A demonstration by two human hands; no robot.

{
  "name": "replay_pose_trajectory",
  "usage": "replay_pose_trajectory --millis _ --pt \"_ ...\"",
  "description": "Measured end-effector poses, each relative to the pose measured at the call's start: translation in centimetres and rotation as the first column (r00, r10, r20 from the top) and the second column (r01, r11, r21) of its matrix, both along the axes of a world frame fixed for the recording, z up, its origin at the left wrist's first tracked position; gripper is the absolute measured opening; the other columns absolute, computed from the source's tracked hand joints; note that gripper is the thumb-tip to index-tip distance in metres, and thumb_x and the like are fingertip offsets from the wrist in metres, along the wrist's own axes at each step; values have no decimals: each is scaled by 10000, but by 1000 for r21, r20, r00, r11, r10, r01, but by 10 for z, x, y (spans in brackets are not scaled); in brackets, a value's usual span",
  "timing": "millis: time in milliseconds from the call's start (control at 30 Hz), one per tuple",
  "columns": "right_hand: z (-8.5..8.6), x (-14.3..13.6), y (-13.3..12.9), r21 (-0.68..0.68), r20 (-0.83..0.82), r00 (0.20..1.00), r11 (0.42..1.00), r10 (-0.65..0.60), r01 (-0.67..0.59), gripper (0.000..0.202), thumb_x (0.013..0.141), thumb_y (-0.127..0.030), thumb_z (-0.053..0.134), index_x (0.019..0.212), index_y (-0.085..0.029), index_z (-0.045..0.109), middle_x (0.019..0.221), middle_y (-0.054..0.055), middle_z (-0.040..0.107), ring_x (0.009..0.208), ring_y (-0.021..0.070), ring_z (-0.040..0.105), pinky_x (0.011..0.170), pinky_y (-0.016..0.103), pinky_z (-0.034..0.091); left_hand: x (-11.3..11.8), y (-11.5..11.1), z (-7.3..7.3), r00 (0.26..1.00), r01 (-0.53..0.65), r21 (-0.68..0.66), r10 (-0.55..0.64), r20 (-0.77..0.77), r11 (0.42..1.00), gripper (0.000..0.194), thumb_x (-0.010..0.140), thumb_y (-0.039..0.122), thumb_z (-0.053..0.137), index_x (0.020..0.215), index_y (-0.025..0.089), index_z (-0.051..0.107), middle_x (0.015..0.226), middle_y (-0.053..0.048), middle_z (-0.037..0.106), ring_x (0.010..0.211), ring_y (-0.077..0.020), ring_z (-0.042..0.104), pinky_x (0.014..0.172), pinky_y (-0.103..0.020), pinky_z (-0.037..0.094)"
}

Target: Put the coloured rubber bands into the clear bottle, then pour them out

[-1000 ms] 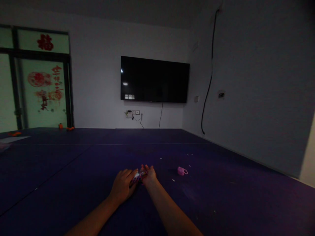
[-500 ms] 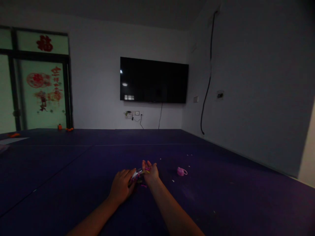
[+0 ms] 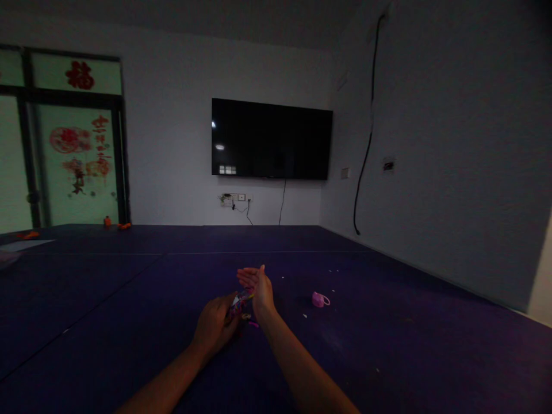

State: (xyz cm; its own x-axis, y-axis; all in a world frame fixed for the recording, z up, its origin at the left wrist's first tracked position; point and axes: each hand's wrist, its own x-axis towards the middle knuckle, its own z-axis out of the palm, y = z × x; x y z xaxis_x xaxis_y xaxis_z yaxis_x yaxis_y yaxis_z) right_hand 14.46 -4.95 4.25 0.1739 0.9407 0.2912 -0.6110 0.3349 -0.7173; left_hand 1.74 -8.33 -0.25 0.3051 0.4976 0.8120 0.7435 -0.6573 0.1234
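Note:
My left hand (image 3: pixel 214 324) is wrapped round a small clear bottle (image 3: pixel 237 305) filled with colourful little pieces, its mouth tilted toward the other hand. At that mouth my right hand (image 3: pixel 261 290) stands with fingers stretched out and palm turned to the bottle; a few pink and yellow pieces (image 3: pixel 250 294) show between the two. Below the bottle, a pink piece (image 3: pixel 253 324) lies on the dark purple surface (image 3: pixel 172 368). A pink cap with a loop (image 3: pixel 318 299) rests to the right of my right hand.
Small white scraps (image 3: pixel 305 315) are scattered around the cap. Orange objects (image 3: pixel 124 226) and a white sheet (image 3: pixel 26 245) lie at the far left. Beyond the surface, a black television (image 3: pixel 271 140) hangs on the wall, and a cable (image 3: pixel 364 161) hangs at the right.
My right hand has turned from palm up to more upright, its fingers now pointing left over the bottle's mouth. The left hand still holds the bottle in nearly the same place.

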Motion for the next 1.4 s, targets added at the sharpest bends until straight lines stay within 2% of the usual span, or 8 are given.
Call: replay_pose_trajectory --millis 400,700,933,1133,1300,1400 --pt "18 -2 -10 94 -55 998 995 33 -28 503 773 -639 514 822 -150 616 797 116 713 798 228 678 729 345 505 1 -1 -1 987 47 -72 -36 155 996 390 838 398 519 1168 195 564 1032 -107 687 913 -239 662 763 -357 540" --pt "22 -5 -18 118 -24 1000 993 18 -15 503 756 -636 543 818 -141 608 785 121 709 770 237 686 712 357 528 1 -3 2 972 91 -203 -43 230 975 385 837 400 528 1166 200 555 1026 -100 688 892 -232 663 762 -362 534" --pt "23 -4 -19 128 -21 996 988 87 -84 508 743 -636 562 818 -136 612 829 138 706 781 252 687 726 386 535 2 1 -1 964 101 -210 -43 262 973 400 827 394 536 1173 192 543 1055 -104 675 925 -238 651 764 -367 531" --pt "25 -1 -15 157 -82 995 987 58 -45 467 742 -601 595 779 -136 626 846 129 707 852 248 677 804 390 511 3 -3 3 957 179 -232 -114 266 956 387 847 359 519 1197 193 509 1123 -112 648 1014 -239 622 851 -394 499" --pt "17 5 -7 136 -159 987 991 29 -7 448 734 -590 613 765 -143 632 843 121 708 859 240 672 820 384 503 3 -6 6 942 171 -243 -86 326 955 414 850 394 511 1208 187 489 1139 -108 639 1014 -239 622 842 -379 501" --pt "3 8 3 95 -78 995 994 -55 62 455 735 -596 602 774 -144 640 843 118 705 822 224 672 773 355 513 3 -4 5 931 148 -257 -46 363 955 436 840 422 516 1207 189 482 1118 -99 645 988 -242 631 825 -379 504"
